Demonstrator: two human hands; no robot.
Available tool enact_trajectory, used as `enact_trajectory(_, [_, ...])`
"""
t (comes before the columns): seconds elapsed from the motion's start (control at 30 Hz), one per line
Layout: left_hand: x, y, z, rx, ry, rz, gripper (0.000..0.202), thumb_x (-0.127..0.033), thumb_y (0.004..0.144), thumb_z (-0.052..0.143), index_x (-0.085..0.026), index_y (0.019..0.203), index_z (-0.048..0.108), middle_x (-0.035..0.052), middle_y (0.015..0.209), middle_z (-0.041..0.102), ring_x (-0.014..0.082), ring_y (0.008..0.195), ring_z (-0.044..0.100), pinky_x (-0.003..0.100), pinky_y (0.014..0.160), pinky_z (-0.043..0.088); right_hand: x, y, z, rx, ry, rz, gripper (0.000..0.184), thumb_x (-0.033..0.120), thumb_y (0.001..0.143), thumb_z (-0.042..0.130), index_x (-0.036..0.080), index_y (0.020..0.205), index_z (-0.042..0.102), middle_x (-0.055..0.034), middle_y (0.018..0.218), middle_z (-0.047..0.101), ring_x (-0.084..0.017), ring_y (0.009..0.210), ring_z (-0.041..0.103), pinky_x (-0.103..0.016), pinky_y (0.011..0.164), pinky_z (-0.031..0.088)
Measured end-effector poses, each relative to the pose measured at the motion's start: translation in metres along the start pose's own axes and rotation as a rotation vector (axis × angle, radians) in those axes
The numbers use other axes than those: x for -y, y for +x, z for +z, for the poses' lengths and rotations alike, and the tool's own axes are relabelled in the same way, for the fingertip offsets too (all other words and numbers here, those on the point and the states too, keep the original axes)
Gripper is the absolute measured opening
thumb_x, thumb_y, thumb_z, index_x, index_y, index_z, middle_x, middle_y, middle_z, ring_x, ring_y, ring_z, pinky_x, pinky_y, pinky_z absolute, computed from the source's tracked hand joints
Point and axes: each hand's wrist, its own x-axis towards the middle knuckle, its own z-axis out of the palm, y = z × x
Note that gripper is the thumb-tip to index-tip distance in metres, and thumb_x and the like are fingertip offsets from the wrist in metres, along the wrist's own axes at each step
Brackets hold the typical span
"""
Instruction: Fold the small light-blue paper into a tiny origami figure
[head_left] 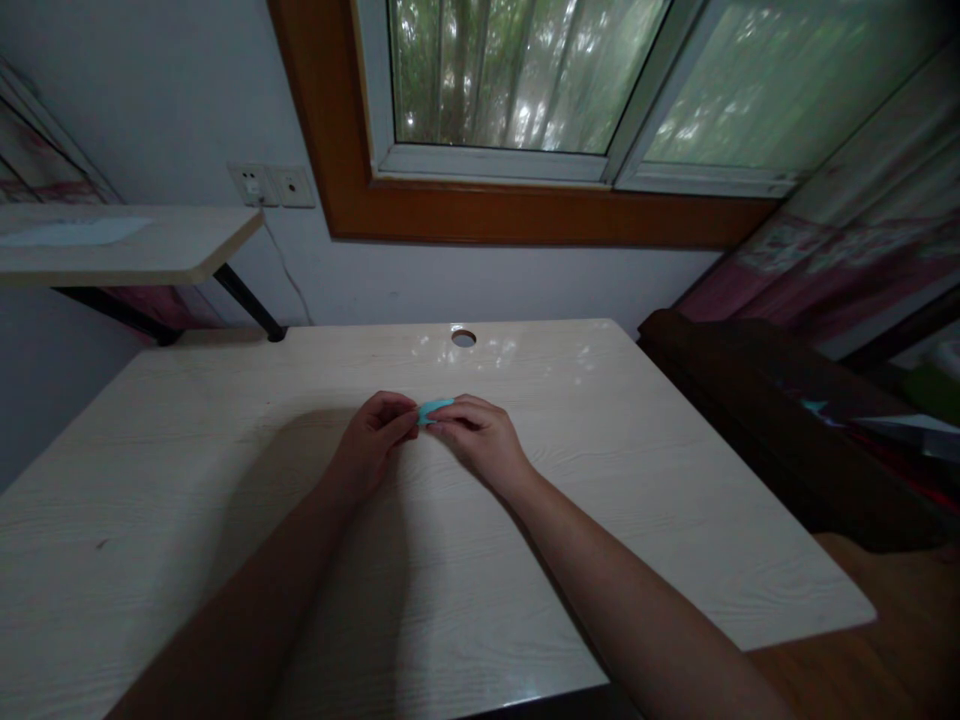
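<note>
Dim daylight comes through the window point(517, 75) beyond the right hand point(484, 428), scattering small glints point(508, 347) over the desk point(637, 480) just past it. A broad, soft shadow point(262, 490) spreads left of the left hand point(369, 440) and toward the wearer. Far right of both hands, the view turns dark, stretched and blurry.

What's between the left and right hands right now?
A small turquoise item, pinched by both the left hand and the right hand. Shows in the head view; too small to tell what it is.
</note>
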Motion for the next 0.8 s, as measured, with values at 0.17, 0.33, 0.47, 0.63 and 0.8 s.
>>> enact_trajectory(0.17, [-0.002, -0.002, 0.002, 0.019, 0.05, 0.083, 0.019, -0.027, 0.075, 0.078, -0.019, 0.087, 0.067, -0.0008, 0.078, 0.068, 0.011, 0.07, 0.064, 0.025, 0.072, 0.052, -0.003, 0.0, 0.0, -0.045, 0.005, 0.025, 0.006, 0.026, 0.081, 0.076, 0.027, 0.087, 0.077, -0.0022, 0.082, 0.07, -0.016, 0.076, 0.064, -0.028, 0.068, 0.05])
enact_trajectory(0.33, [-0.005, -0.004, 0.002, 0.028, 0.289, 0.191, 0.02, -0.03, 0.072, 0.081, -0.018, 0.084, 0.069, 0.0014, 0.078, 0.07, 0.0145, 0.074, 0.065, 0.027, 0.074, 0.053, -0.003, 0.001, 0.0, -0.071, 0.024, 0.073, 0.005, 0.027, 0.08, 0.076, 0.027, 0.086, 0.077, -0.0016, 0.08, 0.069, -0.015, 0.075, 0.063, -0.028, 0.067, 0.049])
enact_trajectory(0.47, [-0.006, -0.007, 0.0, 0.03, 0.462, 0.313, 0.014, -0.029, 0.076, 0.077, -0.019, 0.084, 0.07, 0.0016, 0.08, 0.071, 0.0145, 0.076, 0.065, 0.025, 0.074, 0.053, 0.001, 0.001, 0.0, -0.057, 0.051, 0.061, 0.005, 0.027, 0.081, 0.076, 0.027, 0.085, 0.077, -0.0019, 0.084, 0.07, -0.016, 0.079, 0.064, -0.029, 0.071, 0.051])
enact_trajectory(0.63, [-0.011, -0.011, 0.0, 0.018, 0.589, 0.414, 0.009, -0.028, 0.08, 0.073, -0.02, 0.085, 0.071, 0.0028, 0.081, 0.072, 0.0153, 0.074, 0.066, 0.026, 0.074, 0.054, 0.005, 0.001, 0.0, -0.056, 0.035, 0.062, 0.003, 0.025, 0.082, 0.074, 0.027, 0.084, 0.076, -0.0016, 0.083, 0.07, -0.016, 0.079, 0.064, -0.03, 0.072, 0.05])
enact_trajectory(0.8, [-0.013, -0.013, 0.002, 0.012, 0.624, 0.432, 0.006, -0.026, 0.08, 0.073, -0.022, 0.084, 0.073, 0.0037, 0.083, 0.073, 0.0165, 0.076, 0.067, 0.027, 0.076, 0.053, 0.009, 0.0, 0.0, -0.064, -0.002, 0.072, 0.005, 0.022, 0.084, 0.07, 0.025, 0.082, 0.074, -0.0015, 0.08, 0.068, -0.016, 0.078, 0.063, -0.03, 0.072, 0.048])
